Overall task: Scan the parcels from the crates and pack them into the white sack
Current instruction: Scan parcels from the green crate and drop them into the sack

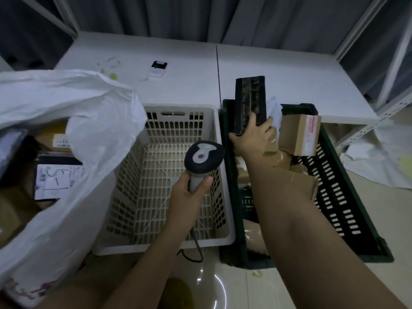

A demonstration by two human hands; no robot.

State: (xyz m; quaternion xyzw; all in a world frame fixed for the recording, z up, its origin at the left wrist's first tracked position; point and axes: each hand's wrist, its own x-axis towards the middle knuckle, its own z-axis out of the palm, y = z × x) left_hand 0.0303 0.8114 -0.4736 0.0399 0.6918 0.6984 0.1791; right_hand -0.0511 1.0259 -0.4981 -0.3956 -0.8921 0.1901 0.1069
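Several parcels already in sack (pixel 73 112); white crate (pixel 178 175) empty, green crate (pixel 334 186) w/ boxes left. R hand (pixel 254 139) clamps black parcel (pixel 250 103) above green crate, L hand (pixel 189 192) grips scanner (pixel 204 157). Scan not yet done.

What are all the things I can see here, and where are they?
white sack: one, white, on the left, open, parcels inside
labelled parcel: one, black with a white label, inside the sack
white crate: one, cream-white, in the middle, no parcels showing inside
green crate: one, dark green, on the right
cardboard parcels: several, brown, in the green crate
black parcel: one, black, upright at the green crate's far end
scanner: one, grey and black, over the white crate
table: one, white, behind the crates
small device: one, white and black, on the table
hands: left grips the scanner; right grips the black parcel
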